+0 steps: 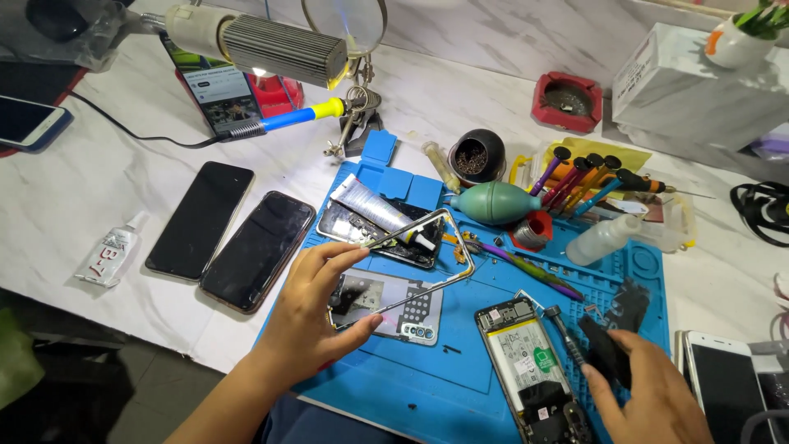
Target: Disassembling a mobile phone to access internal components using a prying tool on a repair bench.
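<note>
Table: white marble-look top [99, 214], crowded with repair gear.
Mat: blue work mat [427, 362] fills the centre, both hands over it.
Spare phones: two dark handsets [230, 234] lie side by side off the mat's left edge, well apart from the action.
Opened phone: gutted handset [530, 370], battery showing, lies lengthwise toward the person, just left of the right hand.
Back cover: pale rear panel [386, 300] sits flat under the raised frame.
Frame: thin metal phone frame [444, 247], tilted up off the mat, long axis running from the left hand up and to the right.
Left hand: left hand [308, 316] pinching the frame's near end, thumb below, fingers above.
Right hand: right hand [649, 395] closed around a black tool [608, 349]; the open phone is nearer this hand.
Blower: green bulb [493, 203] beyond the frame.
</note>
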